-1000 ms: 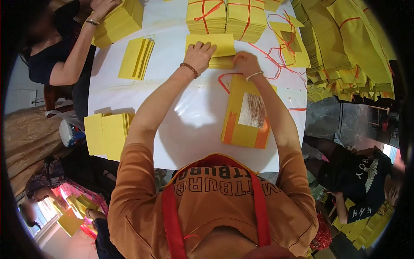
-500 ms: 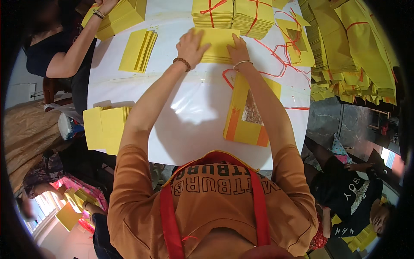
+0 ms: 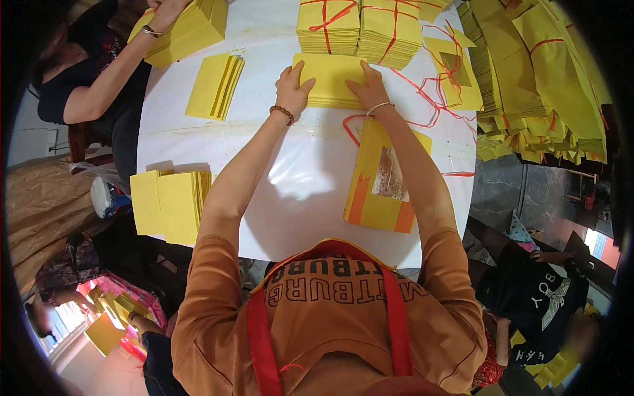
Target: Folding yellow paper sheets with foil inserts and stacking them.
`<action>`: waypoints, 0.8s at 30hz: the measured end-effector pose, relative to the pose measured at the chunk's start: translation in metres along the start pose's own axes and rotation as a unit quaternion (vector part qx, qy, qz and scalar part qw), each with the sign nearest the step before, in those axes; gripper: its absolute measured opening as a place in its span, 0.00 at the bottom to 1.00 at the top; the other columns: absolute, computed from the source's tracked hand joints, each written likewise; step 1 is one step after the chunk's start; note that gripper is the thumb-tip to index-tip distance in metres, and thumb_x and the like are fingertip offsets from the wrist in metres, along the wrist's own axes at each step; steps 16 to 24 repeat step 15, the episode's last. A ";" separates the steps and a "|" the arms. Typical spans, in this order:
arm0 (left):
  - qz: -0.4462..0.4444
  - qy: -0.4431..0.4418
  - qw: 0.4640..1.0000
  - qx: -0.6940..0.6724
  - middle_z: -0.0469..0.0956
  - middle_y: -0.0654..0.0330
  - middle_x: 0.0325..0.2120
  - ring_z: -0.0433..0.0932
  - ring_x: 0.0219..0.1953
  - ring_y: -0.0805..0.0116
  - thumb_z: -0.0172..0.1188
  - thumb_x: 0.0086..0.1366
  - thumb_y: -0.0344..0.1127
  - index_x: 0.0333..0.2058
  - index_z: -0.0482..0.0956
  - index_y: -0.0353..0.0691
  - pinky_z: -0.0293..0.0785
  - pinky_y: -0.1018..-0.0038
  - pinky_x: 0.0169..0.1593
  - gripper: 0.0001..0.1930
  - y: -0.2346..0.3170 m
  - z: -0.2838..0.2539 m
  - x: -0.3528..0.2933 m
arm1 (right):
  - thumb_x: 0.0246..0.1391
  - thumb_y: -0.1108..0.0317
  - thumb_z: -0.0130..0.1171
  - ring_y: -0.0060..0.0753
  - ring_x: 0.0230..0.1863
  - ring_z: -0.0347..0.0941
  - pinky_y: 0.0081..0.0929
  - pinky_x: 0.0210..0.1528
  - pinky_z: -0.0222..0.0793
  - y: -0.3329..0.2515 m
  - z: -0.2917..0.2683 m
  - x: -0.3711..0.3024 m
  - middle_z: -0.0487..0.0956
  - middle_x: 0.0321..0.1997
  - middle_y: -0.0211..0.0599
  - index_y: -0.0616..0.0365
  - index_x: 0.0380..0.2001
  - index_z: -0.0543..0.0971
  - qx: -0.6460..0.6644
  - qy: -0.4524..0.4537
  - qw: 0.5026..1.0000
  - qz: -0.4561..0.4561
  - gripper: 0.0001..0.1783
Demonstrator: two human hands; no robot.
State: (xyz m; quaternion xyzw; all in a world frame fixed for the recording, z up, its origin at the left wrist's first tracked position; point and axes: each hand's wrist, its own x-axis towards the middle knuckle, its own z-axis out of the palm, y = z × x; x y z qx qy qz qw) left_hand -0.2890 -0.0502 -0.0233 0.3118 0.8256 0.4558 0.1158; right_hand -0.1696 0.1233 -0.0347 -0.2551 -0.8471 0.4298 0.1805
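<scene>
A small stack of yellow paper sheets (image 3: pixel 327 74) lies on the white table between my hands. My left hand (image 3: pixel 292 90) grips its left end, fingers along the side and thumb over the near part. At the right end my right hand (image 3: pixel 371 89) holds it the same way, thumb pointing inward. Just beyond stand two thick yellow paper bundles (image 3: pixel 328 38) tied with red string. Under my right forearm lies a yellow paper piece (image 3: pixel 370 165) with orange bands and a metallic patch, partly covered by the arm.
Red string (image 3: pixel 422 99) trails over the white table (image 3: pixel 284 198) at the right. Yellow stacks lie at the left (image 3: pixel 178 204) and far left (image 3: pixel 214 86). A co-worker's arm (image 3: pixel 119 79) rests by a large yellow block. Piled yellow paper (image 3: pixel 522 66) stands beyond the right edge.
My left hand has gone from spread over the stack's top left to gripping its left end. My right hand has closed in on the right end. The whole view has shifted slightly.
</scene>
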 end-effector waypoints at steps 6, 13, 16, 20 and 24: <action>0.199 0.084 0.928 0.305 0.53 0.47 0.57 0.50 0.58 0.47 0.53 0.57 0.46 0.54 0.64 0.48 0.46 0.54 0.58 0.25 0.015 -0.004 -0.017 | 0.39 0.40 0.57 0.52 0.58 0.52 0.43 0.57 0.51 -0.021 0.000 -0.008 0.54 0.59 0.51 0.54 0.58 0.55 -0.188 -0.036 0.981 0.015 0.47; 0.205 -0.125 0.906 0.347 0.52 0.60 0.59 0.47 0.61 0.50 0.46 0.56 0.61 0.57 0.56 0.62 0.48 0.46 0.55 0.31 0.024 -0.010 -0.020 | 0.41 0.38 0.55 0.51 0.59 0.51 0.46 0.58 0.48 -0.035 -0.007 -0.010 0.53 0.61 0.47 0.49 0.58 0.56 -0.265 0.006 0.964 -0.022 0.45; 0.211 -0.124 0.913 0.327 0.51 0.60 0.60 0.46 0.61 0.50 0.45 0.56 0.63 0.58 0.56 0.62 0.48 0.45 0.55 0.31 0.015 -0.009 -0.022 | 0.42 0.37 0.54 0.51 0.60 0.52 0.44 0.59 0.48 -0.048 -0.009 -0.016 0.52 0.62 0.46 0.48 0.58 0.57 -0.317 0.016 0.947 -0.049 0.43; 0.211 -0.124 0.913 0.327 0.51 0.60 0.60 0.46 0.61 0.50 0.45 0.56 0.63 0.58 0.56 0.62 0.48 0.45 0.55 0.31 0.015 -0.009 -0.022 | 0.42 0.37 0.54 0.51 0.60 0.52 0.44 0.59 0.48 -0.048 -0.009 -0.016 0.52 0.62 0.46 0.48 0.58 0.57 -0.317 0.016 0.947 -0.049 0.43; 0.211 -0.124 0.913 0.327 0.51 0.60 0.60 0.46 0.61 0.50 0.45 0.56 0.63 0.58 0.56 0.62 0.48 0.45 0.55 0.31 0.015 -0.009 -0.022 | 0.42 0.37 0.54 0.51 0.60 0.52 0.44 0.59 0.48 -0.048 -0.009 -0.016 0.52 0.62 0.46 0.48 0.58 0.57 -0.317 0.016 0.947 -0.049 0.43</action>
